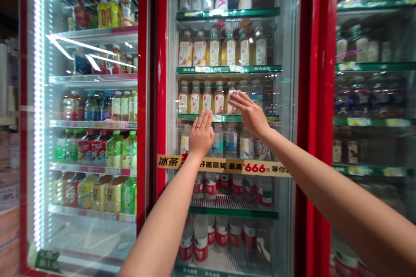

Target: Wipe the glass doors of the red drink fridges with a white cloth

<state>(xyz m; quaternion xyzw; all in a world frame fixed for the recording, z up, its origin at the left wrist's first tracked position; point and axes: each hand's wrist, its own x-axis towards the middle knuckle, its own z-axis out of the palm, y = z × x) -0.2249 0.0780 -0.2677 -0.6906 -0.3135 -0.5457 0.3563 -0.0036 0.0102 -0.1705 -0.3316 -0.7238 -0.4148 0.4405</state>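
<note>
Glass door [287,112] is seen mid-frame, bottles [229,50] shelved behind it. Slightly above and right of centre, a white cloth [233,93] is held against it by the right hand [251,112]; at centre, the left hand [200,136] is laid on it, open and flat.

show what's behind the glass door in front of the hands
Green-edged shelves hold rows of bottles; the left hand, right hand and beige strip cover parts of some, which cannot be seen.
</note>
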